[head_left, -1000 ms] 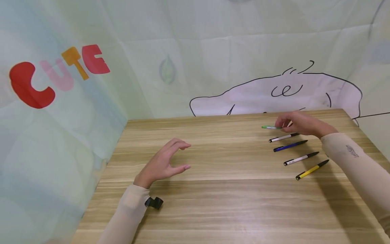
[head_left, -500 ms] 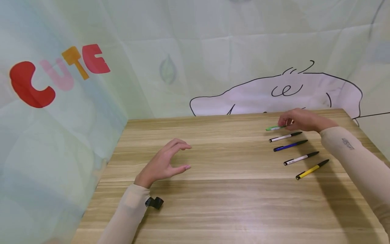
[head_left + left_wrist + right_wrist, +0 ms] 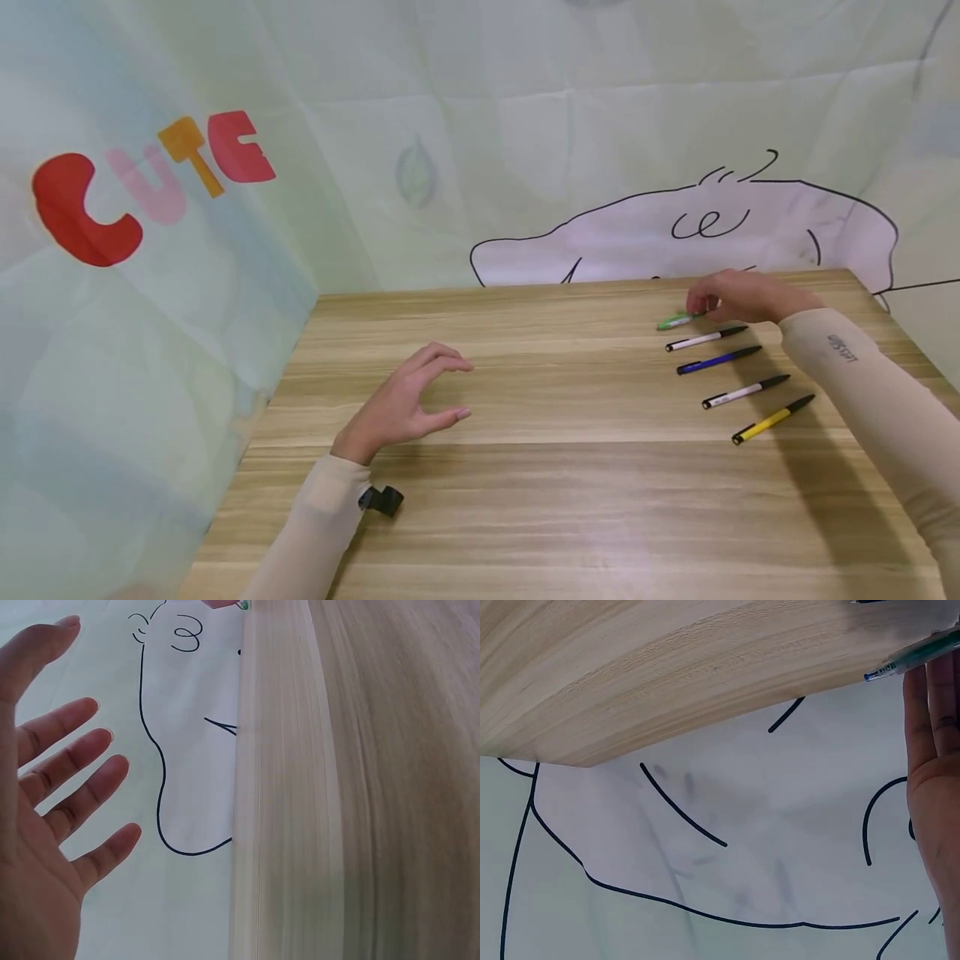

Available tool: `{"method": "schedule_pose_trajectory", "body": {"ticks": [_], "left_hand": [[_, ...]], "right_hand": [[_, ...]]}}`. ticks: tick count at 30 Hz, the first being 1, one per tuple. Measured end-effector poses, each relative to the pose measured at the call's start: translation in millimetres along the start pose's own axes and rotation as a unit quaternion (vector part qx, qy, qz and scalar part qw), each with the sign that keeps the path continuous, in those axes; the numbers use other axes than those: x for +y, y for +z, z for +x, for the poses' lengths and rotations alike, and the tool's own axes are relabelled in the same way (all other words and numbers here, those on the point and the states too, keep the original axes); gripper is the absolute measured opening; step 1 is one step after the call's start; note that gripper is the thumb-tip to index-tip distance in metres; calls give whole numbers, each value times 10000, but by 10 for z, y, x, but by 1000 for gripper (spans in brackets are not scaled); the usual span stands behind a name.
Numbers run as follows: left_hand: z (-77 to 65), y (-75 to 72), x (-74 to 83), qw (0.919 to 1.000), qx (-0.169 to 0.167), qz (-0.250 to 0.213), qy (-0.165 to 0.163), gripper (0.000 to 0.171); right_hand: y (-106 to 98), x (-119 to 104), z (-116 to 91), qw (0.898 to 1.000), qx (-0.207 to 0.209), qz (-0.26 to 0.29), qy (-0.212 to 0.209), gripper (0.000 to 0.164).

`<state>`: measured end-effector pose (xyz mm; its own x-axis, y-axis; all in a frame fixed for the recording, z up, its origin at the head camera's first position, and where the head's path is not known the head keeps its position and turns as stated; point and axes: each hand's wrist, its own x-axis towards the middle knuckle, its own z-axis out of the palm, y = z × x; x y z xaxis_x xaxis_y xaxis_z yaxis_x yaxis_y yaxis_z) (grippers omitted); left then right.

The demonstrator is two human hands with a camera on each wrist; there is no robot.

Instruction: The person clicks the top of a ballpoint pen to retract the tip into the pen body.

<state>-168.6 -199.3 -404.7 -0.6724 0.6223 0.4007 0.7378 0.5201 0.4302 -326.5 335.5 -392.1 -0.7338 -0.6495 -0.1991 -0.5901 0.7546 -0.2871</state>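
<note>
At the back right of the table, my right hand (image 3: 738, 297) pinches a slim green pen (image 3: 675, 322) close to the tabletop. The right wrist view shows that pen's clear tip with a blue point, while the rest runs behind the fingers (image 3: 920, 712). Just in front lie a white pen (image 3: 705, 339) and a blue pen (image 3: 718, 360). Nearer still are another white pen (image 3: 745, 392) and a yellow pen (image 3: 772, 419), all with black tips pointing right. My left hand (image 3: 405, 400) hovers over the left side, thumb and fingers spread apart, holding nothing.
The wood-grain table (image 3: 525, 500) ends at the back against a pale printed cloth (image 3: 360, 183) with a line drawing. Another cloth side with coloured letters (image 3: 240, 146) stands along the left. A small black device (image 3: 382, 500) is on the left sleeve.
The green pen has shifted slightly right and its left end has swung nearer, so it slants more like the others. My left hand stays in place.
</note>
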Motion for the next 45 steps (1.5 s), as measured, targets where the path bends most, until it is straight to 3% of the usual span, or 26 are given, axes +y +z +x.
{"method": "schedule_pose_trajectory", "body": {"ticks": [5,14,20,24,32,35,45], "left_hand": [[1,11,-7,10000,16,16,35,51],[-7,11,-2,10000,33,10,57,52],[-10,8,-1,10000,10,23,10,51],[-10,7,-12,10000,6,12,9,51],[-4,5,-9,10000,11,24,19,50],[-2,4,-4,10000,17,23,33,50],[-17,7,-19,10000,-24,16,-31,50]], "right_hand": [[39,21,-13,9997,18,-189,149,25],[129,76,-88,9985,512,-144,92,23],[140,99,-201,9943,783,717,131,19],[158,95,-275,9838,896,1505,371,20],[270,63,-350,9640,1131,2332,591,30],[316,40,-369,9608,1119,2454,636,32],[459,97,-371,9699,871,2258,260,24]]}}
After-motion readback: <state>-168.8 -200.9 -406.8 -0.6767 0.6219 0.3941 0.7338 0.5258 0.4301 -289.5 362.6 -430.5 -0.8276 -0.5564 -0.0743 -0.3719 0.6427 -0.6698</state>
